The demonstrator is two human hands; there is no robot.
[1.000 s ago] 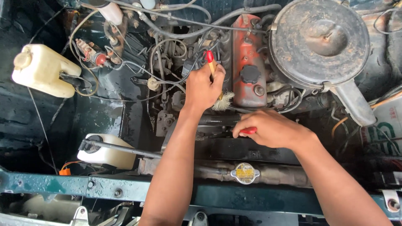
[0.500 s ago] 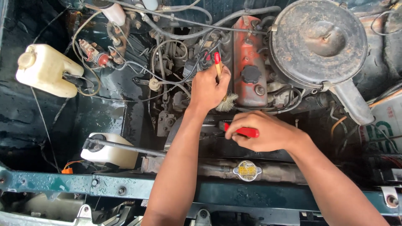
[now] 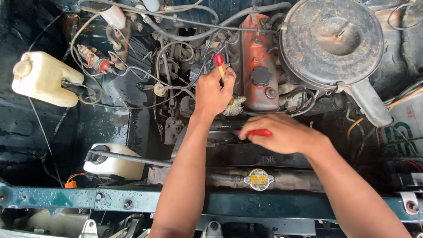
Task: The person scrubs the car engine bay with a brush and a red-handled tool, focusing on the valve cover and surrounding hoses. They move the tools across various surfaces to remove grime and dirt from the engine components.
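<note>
I look down into an open car engine bay. My left hand [image 3: 213,92] is closed around a paint brush [image 3: 232,105] with a wooden, red-tipped handle; its pale bristles fan out against the side of the red valve cover [image 3: 260,66]. My right hand [image 3: 282,134] grips a red-handled tool [image 3: 257,132] that points left, just below the brush and above the dark radiator shroud. The tool's tip is hidden among the dark parts. The two hands are a short way apart.
A large rusty round air cleaner [image 3: 332,42] sits at the upper right. A white fluid bottle [image 3: 44,79] is at the left, another white reservoir [image 3: 114,163] lower down. A yellow radiator cap [image 3: 259,179] lies near the teal front crossmember [image 3: 132,198]. Hoses and wires crowd the middle.
The left hand has kept the brush by the red cover, its bristles now showing. The right hand has slid slightly right with the red tool. The view has shifted a little.
</note>
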